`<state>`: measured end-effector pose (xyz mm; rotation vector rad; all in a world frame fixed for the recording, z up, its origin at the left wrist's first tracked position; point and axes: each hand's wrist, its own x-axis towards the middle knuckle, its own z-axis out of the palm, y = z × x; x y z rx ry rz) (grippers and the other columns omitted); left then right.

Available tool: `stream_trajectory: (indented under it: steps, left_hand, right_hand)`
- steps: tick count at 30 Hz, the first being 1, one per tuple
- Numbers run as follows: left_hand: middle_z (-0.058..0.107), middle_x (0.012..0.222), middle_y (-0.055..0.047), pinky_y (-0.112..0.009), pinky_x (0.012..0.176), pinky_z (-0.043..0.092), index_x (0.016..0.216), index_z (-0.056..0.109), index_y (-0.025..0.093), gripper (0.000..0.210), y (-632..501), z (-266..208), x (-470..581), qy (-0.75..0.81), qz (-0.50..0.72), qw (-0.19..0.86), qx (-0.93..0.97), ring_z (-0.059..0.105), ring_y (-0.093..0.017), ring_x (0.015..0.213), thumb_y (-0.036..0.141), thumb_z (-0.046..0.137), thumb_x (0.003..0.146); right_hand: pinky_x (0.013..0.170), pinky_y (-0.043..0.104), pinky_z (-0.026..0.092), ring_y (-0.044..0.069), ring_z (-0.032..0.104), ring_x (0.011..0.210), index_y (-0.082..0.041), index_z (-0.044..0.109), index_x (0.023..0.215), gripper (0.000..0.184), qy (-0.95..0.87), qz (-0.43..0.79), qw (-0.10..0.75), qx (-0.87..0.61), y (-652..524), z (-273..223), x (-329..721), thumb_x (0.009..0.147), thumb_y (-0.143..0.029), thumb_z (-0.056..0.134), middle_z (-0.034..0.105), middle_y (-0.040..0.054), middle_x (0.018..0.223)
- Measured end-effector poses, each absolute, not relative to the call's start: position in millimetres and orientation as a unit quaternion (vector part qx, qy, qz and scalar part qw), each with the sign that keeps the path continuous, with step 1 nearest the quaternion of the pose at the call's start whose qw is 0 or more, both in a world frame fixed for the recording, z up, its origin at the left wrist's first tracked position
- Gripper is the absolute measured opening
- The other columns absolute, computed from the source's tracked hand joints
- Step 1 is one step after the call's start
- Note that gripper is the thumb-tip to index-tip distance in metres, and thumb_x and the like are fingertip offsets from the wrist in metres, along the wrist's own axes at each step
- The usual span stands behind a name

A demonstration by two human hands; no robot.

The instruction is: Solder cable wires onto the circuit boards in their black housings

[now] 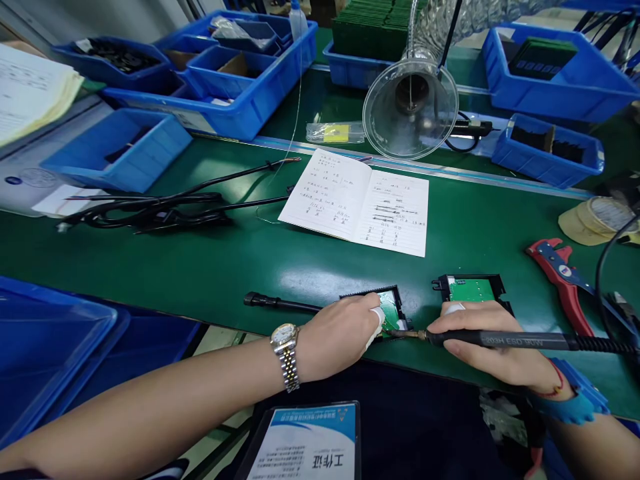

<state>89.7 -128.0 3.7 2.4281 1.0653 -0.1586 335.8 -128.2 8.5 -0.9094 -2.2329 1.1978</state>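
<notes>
Badge (310,443) nearest; left hand (340,337) curls over the board (391,303), near centre — whether it pinches anything, I cannot tell. Right hand (500,360), at right, pinches the iron (510,339) — a slip, so close, could burn the left hand.

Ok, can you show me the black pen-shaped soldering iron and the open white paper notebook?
Black pen-shaped soldering iron (500,339): head view, on its handle.
Open white paper notebook (358,203): head view, near its centre fold.

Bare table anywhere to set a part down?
Green table between notebook and red-handled tool; also between black cables and lower-left blue bin. Crowded: around left hand, right hand, soldering iron and both circuit boards.
</notes>
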Motion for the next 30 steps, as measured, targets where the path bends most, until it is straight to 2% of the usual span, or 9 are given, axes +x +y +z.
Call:
stream_trajectory:
  steps: [11, 17, 30]
  left_hand:
    - [0.053, 0.082, -0.008, -0.028, 0.06, 0.043, 0.076, 0.059, 0.011, 0.022, -129, 2, 90, 0.381, -0.043, 0.253, 0.888, 0.051, -0.015, 0.067, 0.013, 0.039, 0.086]
    - [0.052, 0.078, -0.007, -0.027, 0.055, 0.041, 0.069, 0.058, 0.01, 0.024, -129, 0, 90, 0.384, -0.033, 0.253, 0.888, 0.049, -0.014, 0.062, 0.011, 0.04, 0.084]
    - [0.052, 0.077, -0.007, -0.026, 0.05, 0.038, 0.066, 0.058, 0.011, 0.024, -126, 3, 90, 0.381, -0.041, 0.262, 0.886, 0.048, -0.013, 0.058, 0.011, 0.042, 0.083]
  right_hand:
    - [0.06, 0.025, 0.049, 0.013, 0.061, 0.065, -0.023, 0.063, 0.098, 0.019, -0.81, 0.417, 0.236, -0.338, -131, 11, 334, 0.082, -0.017, 0.055, 0.067, 0.0029, 0.078]
    - [0.06, 0.025, 0.048, 0.014, 0.06, 0.066, -0.022, 0.063, 0.099, 0.019, -0.813, 0.413, 0.231, -0.341, -132, 11, 334, 0.083, -0.019, 0.053, 0.067, 0.0036, 0.079]
    - [0.055, 0.025, 0.042, 0.013, 0.055, 0.06, -0.021, 0.064, 0.097, 0.019, -0.83, 0.397, 0.223, -0.323, -128, 22, 334, 0.084, -0.019, 0.051, 0.063, 0.0026, 0.07]
